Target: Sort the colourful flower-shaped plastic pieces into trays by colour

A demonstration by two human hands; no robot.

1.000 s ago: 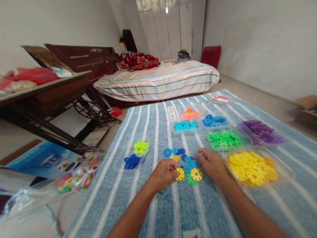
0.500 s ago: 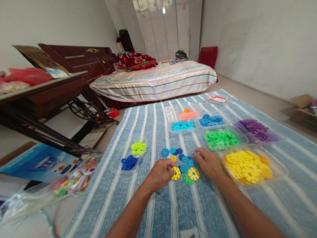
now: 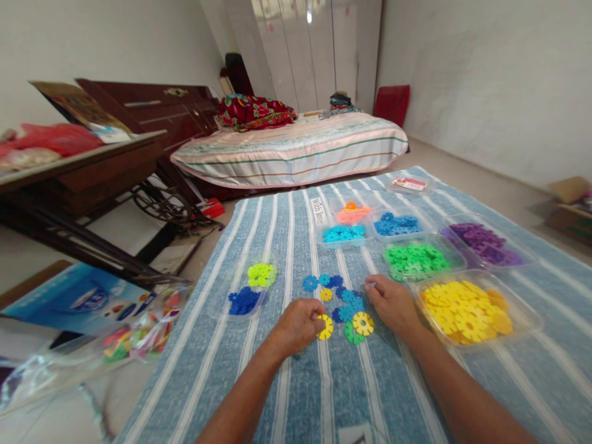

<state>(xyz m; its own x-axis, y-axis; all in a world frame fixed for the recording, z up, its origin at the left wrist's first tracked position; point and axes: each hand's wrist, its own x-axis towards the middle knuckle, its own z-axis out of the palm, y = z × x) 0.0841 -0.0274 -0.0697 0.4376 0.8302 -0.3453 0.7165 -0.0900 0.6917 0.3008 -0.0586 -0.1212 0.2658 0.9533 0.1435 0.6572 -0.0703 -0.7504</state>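
My left hand (image 3: 298, 324) pinches the edge of a yellow notched flower disc (image 3: 325, 327) just above the striped cloth. Right of it, another yellow disc (image 3: 363, 323) overlaps a green disc (image 3: 354, 333). Beyond them lies a loose group of light and dark blue discs (image 3: 349, 302), with a small yellow disc (image 3: 326, 294) beside it. My right hand (image 3: 391, 302) rests to the right of the blue discs, fingers loosely bent and slightly apart. Nothing shows in it.
Clear tubs hold yellow (image 3: 467, 311), green (image 3: 416, 258), purple (image 3: 478, 242), blue (image 3: 395, 223), turquoise (image 3: 343, 233) and orange discs (image 3: 353, 213). Another tub at left holds lime discs (image 3: 261, 275) and dark blue discs (image 3: 244, 300). A bed (image 3: 291, 154) stands behind.
My left hand has drawn the yellow disc slightly left and toward me, away from the other discs. My right hand has hardly moved. The view has shifted a little.
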